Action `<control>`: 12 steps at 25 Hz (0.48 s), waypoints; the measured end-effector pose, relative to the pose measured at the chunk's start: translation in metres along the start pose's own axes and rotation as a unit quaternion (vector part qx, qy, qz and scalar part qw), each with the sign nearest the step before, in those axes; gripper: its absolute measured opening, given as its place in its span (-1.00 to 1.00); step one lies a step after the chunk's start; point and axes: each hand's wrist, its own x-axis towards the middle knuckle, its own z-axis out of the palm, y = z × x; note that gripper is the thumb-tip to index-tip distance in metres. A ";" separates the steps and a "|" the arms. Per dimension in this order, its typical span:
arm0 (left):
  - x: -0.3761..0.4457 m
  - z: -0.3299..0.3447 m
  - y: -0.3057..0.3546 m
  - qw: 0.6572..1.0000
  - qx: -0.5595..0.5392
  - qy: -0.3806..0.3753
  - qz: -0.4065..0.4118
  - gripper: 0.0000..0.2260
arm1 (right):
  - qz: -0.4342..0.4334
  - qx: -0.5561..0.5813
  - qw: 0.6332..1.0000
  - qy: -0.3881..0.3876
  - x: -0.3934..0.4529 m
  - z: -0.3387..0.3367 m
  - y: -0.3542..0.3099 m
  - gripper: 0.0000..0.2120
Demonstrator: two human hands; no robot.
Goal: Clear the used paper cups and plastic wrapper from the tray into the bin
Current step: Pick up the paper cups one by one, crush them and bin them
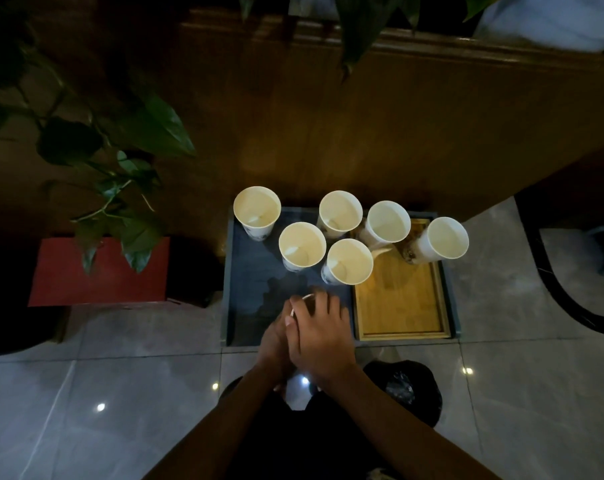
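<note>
Bin (402, 389): black-lined, on the floor at 5 o'clock, just right of the forearms.
Right hand (323, 336): lies over the left, fingers slightly spread and curved down over a cup rim (302, 301).
Left hand (276, 336): mostly hidden beneath the right; finger state cannot be told.
Held cup: only a sliver of white rim shows, above the tray's near edge at 6 o'clock.
Tray (255, 289): dark, on the floor; bamboo inset (399, 299) at its 3 o'clock side.
Cups (302, 245): six upright, open, across the tray's far half, 10 to 2 o'clock.
Wrapper: cannot be made out.
Plant (120, 161): at 10 o'clock.
</note>
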 end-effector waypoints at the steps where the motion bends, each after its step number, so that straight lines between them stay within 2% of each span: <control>1: 0.000 0.002 0.000 1.000 0.008 0.000 0.007 -0.53 | -0.002 -0.004 1.000 -0.001 -0.001 0.000 0.000 -0.67; 5: 0.002 0.007 -0.001 0.996 0.086 -0.003 0.038 -0.41 | 0.005 -0.015 1.000 -0.015 0.001 0.002 0.001 -0.66; 12: 0.002 0.003 0.002 0.999 0.040 -0.001 0.011 -0.49 | 0.013 -0.013 0.999 -0.027 0.003 0.003 -0.001 -0.67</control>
